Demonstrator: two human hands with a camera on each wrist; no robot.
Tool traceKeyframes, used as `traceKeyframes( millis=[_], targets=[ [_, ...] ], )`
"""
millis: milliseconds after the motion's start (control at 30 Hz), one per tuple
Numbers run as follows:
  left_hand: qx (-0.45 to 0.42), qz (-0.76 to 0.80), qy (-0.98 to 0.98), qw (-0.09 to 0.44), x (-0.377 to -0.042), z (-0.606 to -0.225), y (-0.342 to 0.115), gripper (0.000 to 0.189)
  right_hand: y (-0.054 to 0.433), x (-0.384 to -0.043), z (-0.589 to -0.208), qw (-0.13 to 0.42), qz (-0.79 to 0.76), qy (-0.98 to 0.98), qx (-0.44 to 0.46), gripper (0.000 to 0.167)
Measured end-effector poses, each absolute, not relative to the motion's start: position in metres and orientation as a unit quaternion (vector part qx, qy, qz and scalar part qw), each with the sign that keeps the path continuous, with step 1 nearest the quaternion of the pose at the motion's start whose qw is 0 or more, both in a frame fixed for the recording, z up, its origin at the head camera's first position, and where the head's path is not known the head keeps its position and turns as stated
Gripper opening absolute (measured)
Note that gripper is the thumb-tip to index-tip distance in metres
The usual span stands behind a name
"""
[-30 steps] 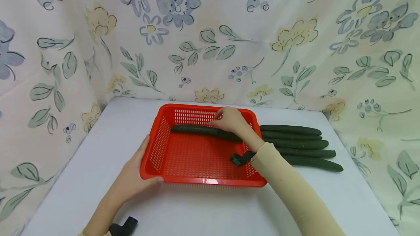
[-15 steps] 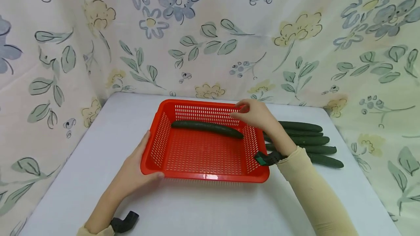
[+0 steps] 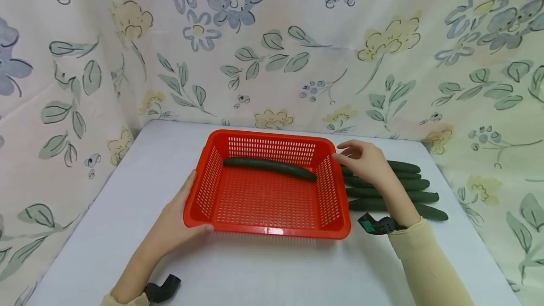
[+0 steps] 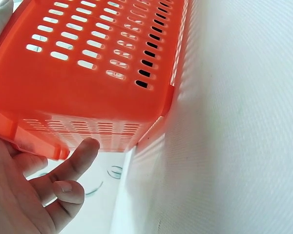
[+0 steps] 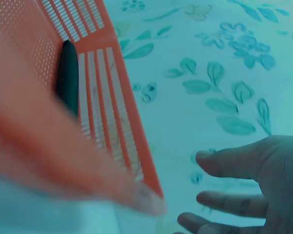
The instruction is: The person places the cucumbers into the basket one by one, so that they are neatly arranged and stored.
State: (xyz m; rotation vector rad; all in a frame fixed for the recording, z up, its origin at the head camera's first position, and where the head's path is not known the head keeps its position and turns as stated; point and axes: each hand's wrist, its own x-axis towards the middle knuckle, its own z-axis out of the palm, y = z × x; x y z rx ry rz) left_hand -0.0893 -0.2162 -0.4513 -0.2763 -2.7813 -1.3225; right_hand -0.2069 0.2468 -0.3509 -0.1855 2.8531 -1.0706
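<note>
A red plastic basket (image 3: 267, 230) with slotted walls stands on the white table. One long dark green cucumber (image 3: 269, 166) lies inside along its far wall. At the near left corner my left hand (image 3: 172, 225) holds the basket, thumb along the front rim and fingers by the left side; in the left wrist view those fingers (image 4: 73, 168) reach under the rim. My right hand (image 3: 366, 162) is past the basket's right rim, over a row of cucumbers (image 3: 418, 196). It holds nothing, its thumb and fingers spread apart and slightly bent, as the right wrist view confirms.
The row holds several cucumbers lying side by side, close to the basket's right wall and partly hidden by my right arm. A floral cloth (image 3: 272, 51) hangs behind the table (image 3: 255, 273) and along both sides. Black straps with small devices (image 3: 374, 224) sit on both wrists.
My right hand has moved right, from above the cucumber inside the basket, across the right rim, to above the cucumber row. The left hand stays at the basket's corner.
</note>
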Motion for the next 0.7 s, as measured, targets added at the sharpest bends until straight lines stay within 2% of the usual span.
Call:
traceKeyframes(
  millis=[333,700],
  targets=[
    [-0.086,-0.434,-0.897,0.02,-0.089,-0.449,-0.215,0.132,0.3,-0.185,-0.382,-0.038,-0.336,0.938,-0.076,0.051],
    [-0.083,-0.428,-0.9,0.021,-0.087,-0.448,-0.214,0.132,0.349,-0.153,-0.417,-0.121,-0.322,0.939,-0.022,0.046]
  ],
)
